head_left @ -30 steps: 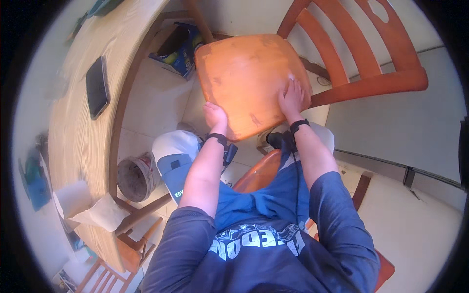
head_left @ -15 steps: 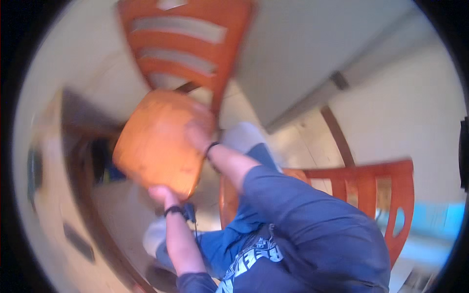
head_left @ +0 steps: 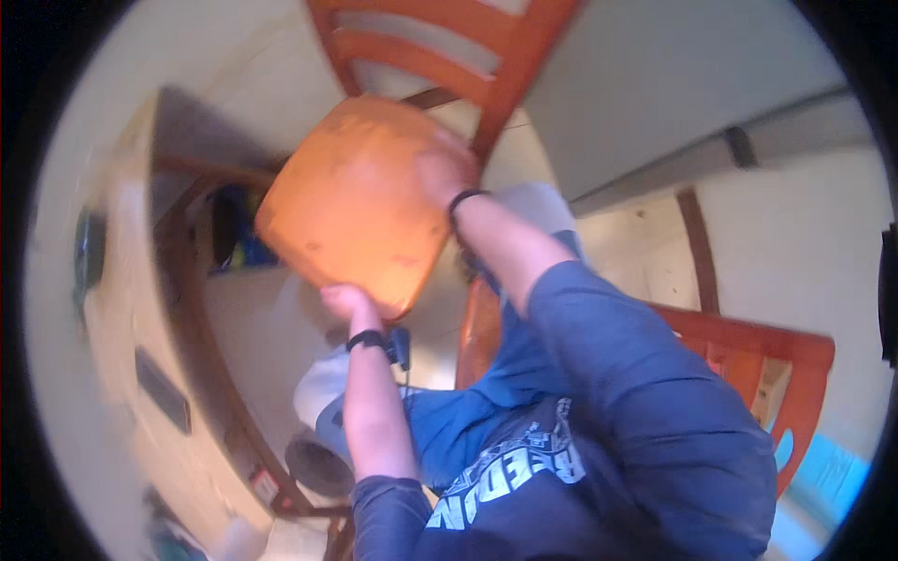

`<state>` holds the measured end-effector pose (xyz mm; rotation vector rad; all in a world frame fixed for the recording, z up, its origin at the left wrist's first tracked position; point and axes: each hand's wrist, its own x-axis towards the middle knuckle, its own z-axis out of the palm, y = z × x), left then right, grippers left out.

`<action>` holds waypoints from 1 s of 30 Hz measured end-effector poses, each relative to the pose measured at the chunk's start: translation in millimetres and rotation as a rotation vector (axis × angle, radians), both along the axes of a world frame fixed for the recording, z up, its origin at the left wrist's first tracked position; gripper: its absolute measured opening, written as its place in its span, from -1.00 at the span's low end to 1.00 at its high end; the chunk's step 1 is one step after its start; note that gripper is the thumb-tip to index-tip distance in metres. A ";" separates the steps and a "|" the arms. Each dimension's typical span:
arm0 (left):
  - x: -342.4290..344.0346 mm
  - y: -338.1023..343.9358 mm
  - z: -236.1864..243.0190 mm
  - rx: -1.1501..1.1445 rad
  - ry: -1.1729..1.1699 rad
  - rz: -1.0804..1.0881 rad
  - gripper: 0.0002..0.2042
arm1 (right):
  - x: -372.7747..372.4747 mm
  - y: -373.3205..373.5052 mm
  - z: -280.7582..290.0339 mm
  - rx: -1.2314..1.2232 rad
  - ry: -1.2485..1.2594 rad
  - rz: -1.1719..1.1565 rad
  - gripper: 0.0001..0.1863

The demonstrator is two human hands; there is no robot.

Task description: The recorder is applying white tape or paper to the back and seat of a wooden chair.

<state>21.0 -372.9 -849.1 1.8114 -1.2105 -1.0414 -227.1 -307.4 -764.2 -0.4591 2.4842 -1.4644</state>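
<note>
Seat (head_left: 351, 210), orange, right of table (head_left: 126, 318) | near edge touched by left hand (head_left: 346, 301); fingers hidden, clench cannot be told | top touched by right hand (head_left: 441, 173), blurred, laid flat, unclenched | counted: two chairs (head_left: 524, 56) (head_left: 790, 348), two wristbands (head_left: 366, 339) (head_left: 465, 199), one phone (head_left: 163, 391) on table.

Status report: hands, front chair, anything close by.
Left hand at orange seat's near edge. Right hand at its right side, blurred. Chair back beyond. Table at left.
</note>
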 end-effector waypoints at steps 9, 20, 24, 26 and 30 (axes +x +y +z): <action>-11.5 -5.3 13.4 0.110 -0.278 0.127 -0.50 | -17.8 -56.0 -65.0 0.411 0.230 0.362 -0.73; -10.4 1.3 23.8 0.025 -0.262 0.121 -0.51 | 95.7 -78.3 -65.3 0.299 0.437 0.832 -0.85; -11.2 1.8 24.3 0.070 -0.307 0.137 -0.52 | -15.4 -68.3 -60.6 0.399 0.324 0.562 -0.77; -12.3 1.1 24.1 0.065 -0.308 0.165 -0.51 | -50.6 -63.6 -56.7 0.348 0.397 0.456 -0.72; -14.6 -0.5 23.9 0.096 -0.350 0.167 -0.52 | -50.9 -82.7 -48.5 0.515 0.339 0.473 -0.72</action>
